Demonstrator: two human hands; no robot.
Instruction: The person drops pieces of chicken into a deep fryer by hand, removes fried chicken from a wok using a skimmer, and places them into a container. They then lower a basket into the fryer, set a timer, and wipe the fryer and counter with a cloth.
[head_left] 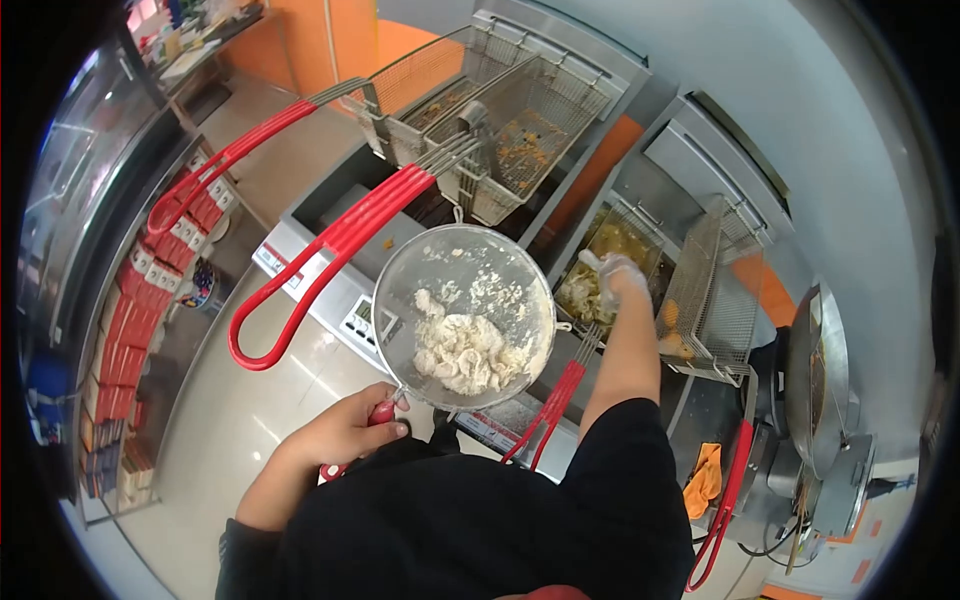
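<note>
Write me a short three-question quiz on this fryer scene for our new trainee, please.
1. True or false: the left hand holds the round sieve by its red handle.
2. What lies in the sieve? A) floured pieces B) sliced onions C) nothing
3. Where does the right hand reach: over the fryer basket or down to the floor?

Key
1. True.
2. A.
3. Over the fryer basket; the hand is coated in flour.
</note>
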